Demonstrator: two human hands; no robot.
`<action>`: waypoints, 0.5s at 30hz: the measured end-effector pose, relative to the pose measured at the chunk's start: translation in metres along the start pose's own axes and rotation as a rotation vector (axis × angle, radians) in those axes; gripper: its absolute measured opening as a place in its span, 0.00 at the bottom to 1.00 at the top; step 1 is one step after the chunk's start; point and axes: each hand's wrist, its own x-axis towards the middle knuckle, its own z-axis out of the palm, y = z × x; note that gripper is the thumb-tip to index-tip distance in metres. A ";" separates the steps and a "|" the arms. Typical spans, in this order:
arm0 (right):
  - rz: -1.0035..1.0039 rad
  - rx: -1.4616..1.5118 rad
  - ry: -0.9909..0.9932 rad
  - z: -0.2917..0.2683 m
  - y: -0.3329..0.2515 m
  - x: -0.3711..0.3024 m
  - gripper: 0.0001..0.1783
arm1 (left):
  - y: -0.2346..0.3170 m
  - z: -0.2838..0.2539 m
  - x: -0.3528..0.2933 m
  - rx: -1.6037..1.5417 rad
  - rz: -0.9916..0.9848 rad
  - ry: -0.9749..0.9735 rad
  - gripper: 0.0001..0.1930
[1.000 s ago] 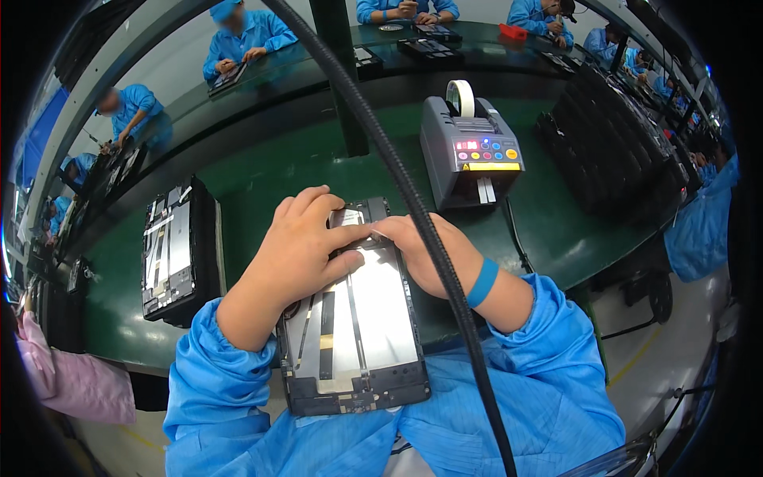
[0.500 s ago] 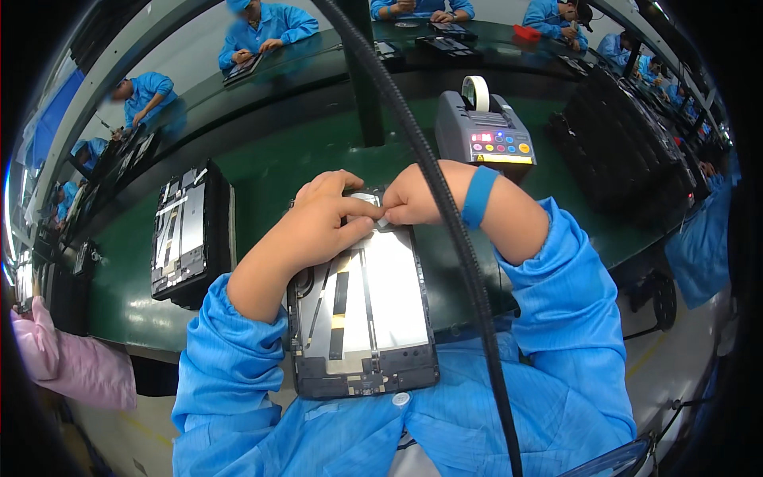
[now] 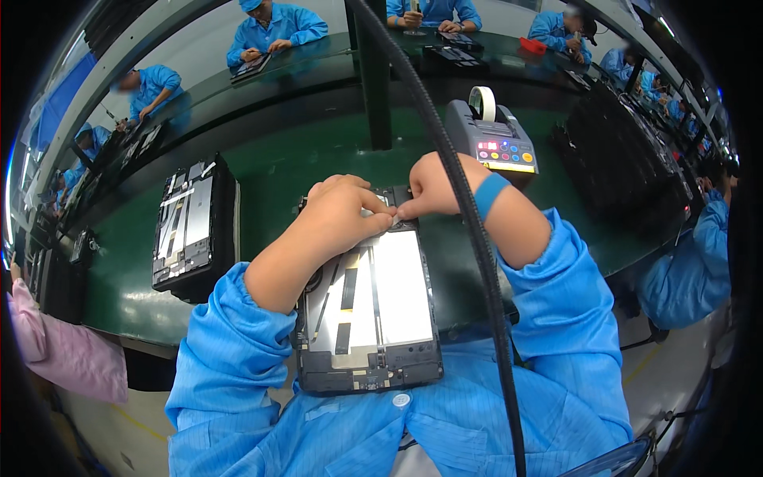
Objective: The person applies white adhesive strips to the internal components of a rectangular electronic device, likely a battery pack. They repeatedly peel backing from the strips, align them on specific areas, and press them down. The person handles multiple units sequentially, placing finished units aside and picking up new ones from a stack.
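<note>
An opened tablet (image 3: 401, 302) with a silver inner plate, dark flat cables and a black frame lies in front of me, its near edge against my blue smock. My left hand (image 3: 343, 211) rests over its far part, thumb and forefinger closed together near a small pale bit at the far end. Close beside it, my right hand (image 3: 435, 189) has its fingers curled and its thumb tip almost touching the left fingertips. What either hand pinches is too small or hidden to make out. A blue band (image 3: 490, 195) circles my right wrist.
A stack of similar opened tablets (image 3: 191, 226) stands at left. A grey tape dispenser (image 3: 493, 139) with lit buttons is beyond my right hand, black stacked trays (image 3: 628, 151) farther right. A black braided cable (image 3: 469, 207) hangs across the view. Other people work around the green table (image 3: 278, 167).
The right hand's thumb has come to lie beside the left fingertips, its fingers lifted slightly back. The left thumb and forefinger have drawn together. The whole view has shifted a little.
</note>
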 end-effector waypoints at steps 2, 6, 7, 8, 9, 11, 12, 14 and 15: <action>-0.027 0.316 0.123 0.012 0.010 -0.006 0.23 | -0.002 0.003 -0.001 -0.041 -0.042 -0.042 0.11; 0.055 0.619 0.106 0.034 0.013 -0.009 0.13 | -0.004 0.005 0.000 -0.032 0.010 0.021 0.11; 0.033 0.628 0.102 0.037 0.012 -0.009 0.13 | -0.006 0.007 -0.001 -0.054 -0.011 -0.011 0.11; 0.012 0.638 0.100 0.040 0.011 -0.009 0.13 | -0.009 0.008 -0.001 -0.076 -0.031 -0.043 0.12; -0.009 0.648 0.098 0.042 0.011 -0.010 0.12 | -0.010 0.009 0.000 -0.097 -0.049 -0.076 0.12; -0.047 0.653 0.240 0.048 0.008 -0.015 0.11 | -0.004 0.002 0.000 -0.099 -0.057 -0.074 0.12; -0.052 0.657 0.315 0.046 0.001 -0.023 0.10 | -0.001 0.001 -0.002 -0.094 -0.041 -0.053 0.12; -0.104 0.700 0.383 0.034 -0.029 -0.045 0.09 | 0.002 0.000 -0.008 -0.066 -0.013 0.038 0.12; -0.283 0.659 0.377 0.027 -0.044 -0.064 0.09 | 0.003 0.000 -0.008 -0.088 -0.022 0.032 0.12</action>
